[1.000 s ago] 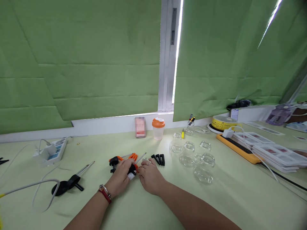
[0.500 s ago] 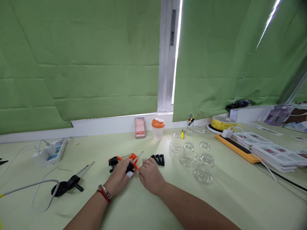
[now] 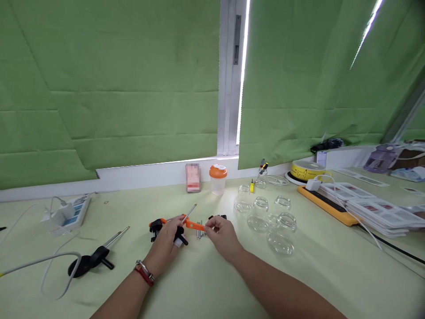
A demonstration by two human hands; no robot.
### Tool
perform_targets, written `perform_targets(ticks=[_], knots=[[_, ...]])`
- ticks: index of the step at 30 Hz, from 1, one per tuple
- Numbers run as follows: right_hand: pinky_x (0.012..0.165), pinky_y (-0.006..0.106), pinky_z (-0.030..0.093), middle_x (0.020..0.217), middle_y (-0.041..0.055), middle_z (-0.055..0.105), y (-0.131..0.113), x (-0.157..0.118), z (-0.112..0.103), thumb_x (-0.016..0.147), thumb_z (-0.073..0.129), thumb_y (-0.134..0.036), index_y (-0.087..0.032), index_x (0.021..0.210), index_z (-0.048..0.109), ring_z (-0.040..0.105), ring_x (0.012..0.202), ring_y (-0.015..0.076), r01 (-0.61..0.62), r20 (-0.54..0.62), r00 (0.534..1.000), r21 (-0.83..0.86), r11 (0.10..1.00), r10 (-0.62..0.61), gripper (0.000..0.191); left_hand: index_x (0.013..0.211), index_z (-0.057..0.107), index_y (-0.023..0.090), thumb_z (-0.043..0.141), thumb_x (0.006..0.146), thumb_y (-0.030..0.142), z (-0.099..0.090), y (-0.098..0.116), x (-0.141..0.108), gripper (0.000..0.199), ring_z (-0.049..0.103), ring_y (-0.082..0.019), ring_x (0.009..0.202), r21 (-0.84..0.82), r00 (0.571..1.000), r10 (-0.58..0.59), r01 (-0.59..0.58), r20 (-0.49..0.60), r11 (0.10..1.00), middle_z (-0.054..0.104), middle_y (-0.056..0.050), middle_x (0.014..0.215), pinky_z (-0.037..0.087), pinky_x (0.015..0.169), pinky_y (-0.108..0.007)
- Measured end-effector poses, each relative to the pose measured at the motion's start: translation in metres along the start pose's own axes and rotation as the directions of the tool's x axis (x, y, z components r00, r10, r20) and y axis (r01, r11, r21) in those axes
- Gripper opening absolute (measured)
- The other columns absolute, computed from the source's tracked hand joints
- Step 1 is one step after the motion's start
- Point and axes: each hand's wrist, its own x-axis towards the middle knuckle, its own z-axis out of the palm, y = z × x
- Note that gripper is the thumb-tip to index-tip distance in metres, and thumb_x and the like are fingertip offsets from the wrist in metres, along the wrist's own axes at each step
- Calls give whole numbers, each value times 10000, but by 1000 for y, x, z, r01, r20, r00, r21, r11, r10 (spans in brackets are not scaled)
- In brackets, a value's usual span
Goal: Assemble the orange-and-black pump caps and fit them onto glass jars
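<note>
My left hand (image 3: 167,241) is closed round a black-handled tool with a metal shaft (image 3: 190,212) pointing up and right. The fingertips of my right hand (image 3: 223,235) pinch the right end of an orange plastic piece (image 3: 195,226), whose other end reaches to my left hand. Under that piece lie several small metal pins (image 3: 199,231). Black parts (image 3: 223,217) show partly behind my right hand. Left of my left hand, a black knob (image 3: 155,227) rests beside more orange plastic. Another black-handled metal piece (image 3: 96,258) lies farther left.
Several glass jars (image 3: 281,235) stand upside down at the right. Behind are an orange-lidded cup (image 3: 218,179) and a small box (image 3: 193,178). A power strip (image 3: 78,215) and white cable lie left; an orange power strip (image 3: 327,206) and stacked cards (image 3: 381,212) lie right.
My right hand has moved right, and the orange piece now stretches out between my hands. The metal pins show more, while my right hand covers more of the black parts.
</note>
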Motion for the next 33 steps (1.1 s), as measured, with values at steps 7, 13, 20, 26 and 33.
perform_targets(ticks=[7, 13, 20, 26, 33], knots=[[464, 224, 334, 500, -49, 535, 0, 8, -12, 652, 642, -212, -161, 748, 555, 453, 423, 76, -359, 316, 920, 442, 822, 232, 139, 1075, 401, 220, 404, 830, 87, 6, 10, -3, 279, 381, -252, 1281, 21, 997, 73, -72, -25, 997, 444, -135, 1329, 412, 976, -467], [425, 219, 362, 625, -16, 602, -1, 7, -14, 644, 695, -246, -148, 787, 587, 479, 415, 67, -386, 492, 854, 380, 840, 169, 203, 1082, 421, 213, 395, 832, 69, 3, 14, -2, 289, 410, -251, 1250, 33, 993, 100, -98, -69, 995, 504, -123, 1238, 406, 980, -477], [437, 227, 412, 630, -8, 619, -1, 6, -17, 649, 733, -352, -153, 889, 594, 505, 432, 73, -410, 534, 820, 298, 862, 206, 341, 1096, 433, 208, 401, 820, 55, 3, 17, -4, 317, 422, -249, 1243, 61, 989, 126, -121, -75, 991, 479, -132, 1254, 426, 971, -457], [461, 244, 448, 626, -11, 593, -8, 7, -21, 582, 772, -295, -130, 881, 656, 561, 493, 106, -422, 596, 757, 133, 897, 268, 361, 1162, 428, 201, 417, 798, 28, 6, 15, -8, 403, 433, -252, 1238, 81, 978, 206, -202, -35, 976, 477, -140, 1265, 453, 947, -426], [502, 260, 447, 733, 45, 638, 1, 21, -34, 639, 738, -356, -119, 832, 636, 580, 533, 114, -449, 444, 847, 307, 839, 291, 322, 1224, 405, 223, 380, 780, -16, 4, 11, -5, 505, 446, -249, 1226, 212, 958, 275, -254, -76, 944, 467, -137, 1303, 459, 929, -426]])
